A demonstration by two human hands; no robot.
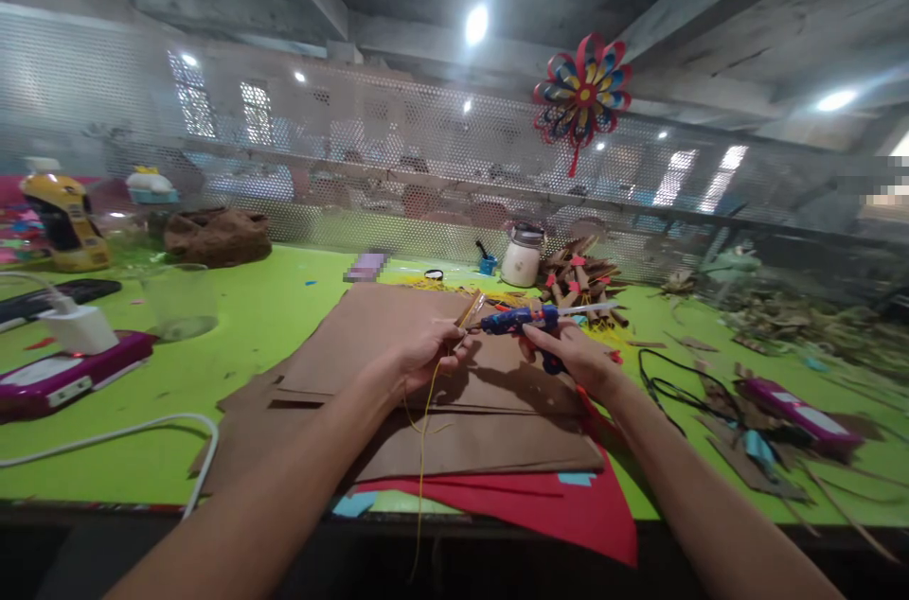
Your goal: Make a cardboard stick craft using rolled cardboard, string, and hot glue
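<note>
Head view: the governing relation is that of nozzle to workpiece. The hot glue gun (522,320) lies crosswise to the wearer, its long axis running nearly left to right, with the nozzle directed at the left hand (432,356) and a translucent glue stick (589,308) projecting from the rear. The right hand (568,349) is closed around the gun's grip; finger position on the trigger cannot be confirmed.

The left hand is pinched narrow on a slender tan piece (470,308), whose long axis slants away from the wearer and to the right. This piece stands at the left fingertips, to the left of the right hand, just beside the nozzle; contact cannot be determined. A yellow string (424,449) hangs from the left hand past the near table edge. Both hands are above stacked brown paperboard sheets (383,326), with a red sheet (568,515) partly beneath.
</note>
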